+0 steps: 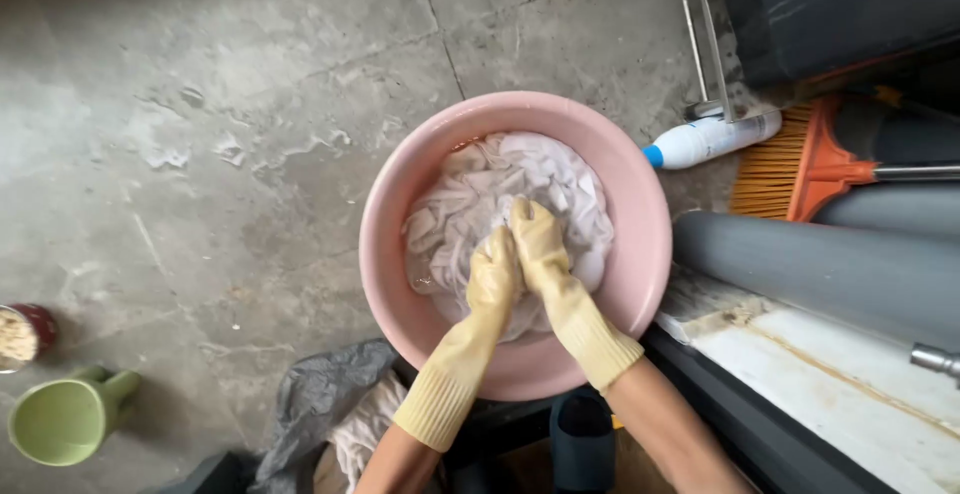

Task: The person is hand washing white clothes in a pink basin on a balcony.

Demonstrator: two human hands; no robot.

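- 1 pink basin, round, standing on the wet grey stone floor; it contains a single mass of white cloth, wet and crumpled, filling most of the bowl. Whether this is 1 piece or several cannot be told.
- 2 hands, each in 1 pale yellow rubber glove with a ribbed cuff, both inside the basin and touching each other at the centre of the cloth.
- Left hand: fingers curled and clenched on a fold of the white cloth, pressing down on it.
- Right hand: fingers likewise closed on the white cloth, just beside and slightly ahead of the left.
- 1 green jug, at the lower left, well apart from the basin; its interior appears empty.
- 1 dark red container, cut by the left edge, just above the jug; it holds a pale granular matter.
- 1 white bottle with a blue cap, lying on its side just right of the basin.
- 1 orange broom, bristles toward the bottle.
- 1 grey plastic bag, near the lower rim of the basin, with more whitish cloth lying in it.
- 1 grey pipe, at the right.
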